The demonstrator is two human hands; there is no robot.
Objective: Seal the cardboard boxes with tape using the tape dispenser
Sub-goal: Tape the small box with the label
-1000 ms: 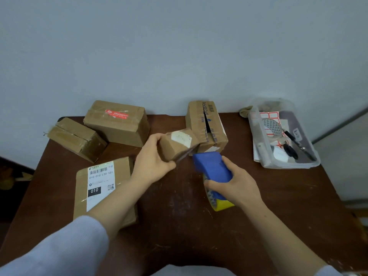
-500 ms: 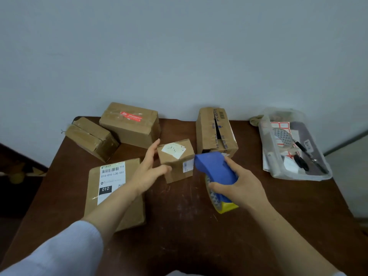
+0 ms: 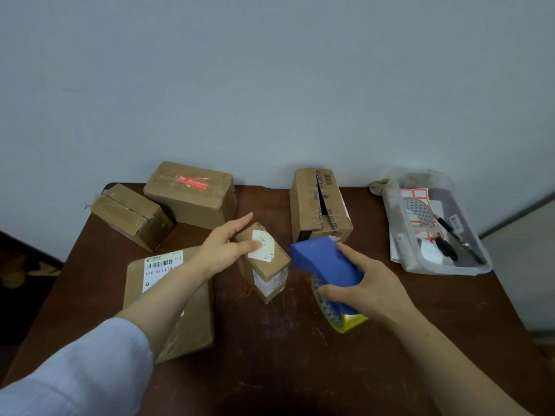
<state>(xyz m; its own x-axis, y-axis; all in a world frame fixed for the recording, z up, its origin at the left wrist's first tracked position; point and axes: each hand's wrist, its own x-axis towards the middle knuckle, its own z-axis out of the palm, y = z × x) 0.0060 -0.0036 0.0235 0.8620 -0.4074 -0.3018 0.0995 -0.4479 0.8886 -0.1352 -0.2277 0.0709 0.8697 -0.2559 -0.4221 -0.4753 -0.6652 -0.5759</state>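
Boxes crowd the left: beyond my left hand [image 3: 222, 250] a small taped box [image 3: 129, 216] sits touching a bigger red-label box [image 3: 192, 195], and a flat barcode box [image 3: 177, 319] lies under that forearm. My left hand is nearly flat, with the fingers stretched straight past the far side of the little box [image 3: 265, 265] and the thumb resting on its white top sticker. That little box stands corner-on to me on the surface [image 3: 270, 370], between my two hands. Beyond the gap between the hands, a tall box [image 3: 318, 205] shows a split top seam. My right hand [image 3: 366, 283] is curled round the blue tape dispenser [image 3: 324, 259], whose nose is just beside the little box; I cannot tell whether they touch. The yellow-edged tape roll [image 3: 345, 321] sits under the palm. Right of that hand, well apart, a clear plastic bin [image 3: 444, 267] holds labels and pens.
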